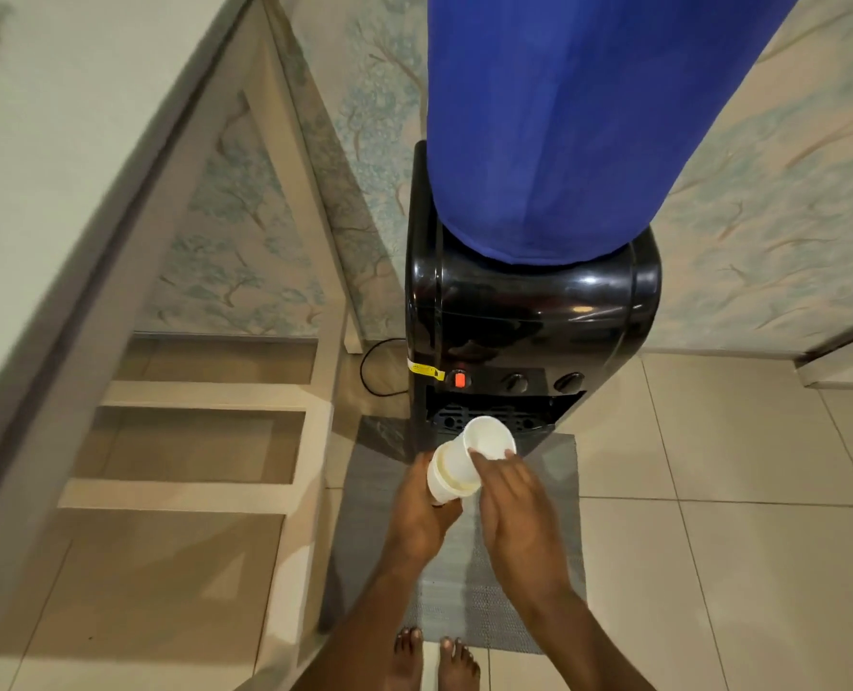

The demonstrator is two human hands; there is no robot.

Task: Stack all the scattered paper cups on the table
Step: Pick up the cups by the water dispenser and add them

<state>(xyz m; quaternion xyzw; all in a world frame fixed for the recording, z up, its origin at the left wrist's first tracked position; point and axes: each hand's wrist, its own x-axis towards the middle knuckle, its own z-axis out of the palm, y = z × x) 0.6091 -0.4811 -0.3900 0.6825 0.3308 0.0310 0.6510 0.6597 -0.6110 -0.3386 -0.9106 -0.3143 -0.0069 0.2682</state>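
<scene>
Tiled floor (713,541) and tree-patterned wallpaper (763,216) bound the area. We record a pale table (40,167) at the left, seen from above. A black water dispenser (539,301) stands against the wall, its bottle under a blue cover (564,117). A grey mat (464,591) lies before it, with the person's bare feet (409,655) at its near edge. The left hand (422,516) grasps the stack of paper cups (447,478) from below. The stack is tilted and held in the air above the mat, just before the dispenser. The right hand (514,511) lies along the top cup (489,436), which is partly nested, fingertips at its rim; we cannot tell whether it grasps. A red switch (459,380) shows on the dispenser front.
</scene>
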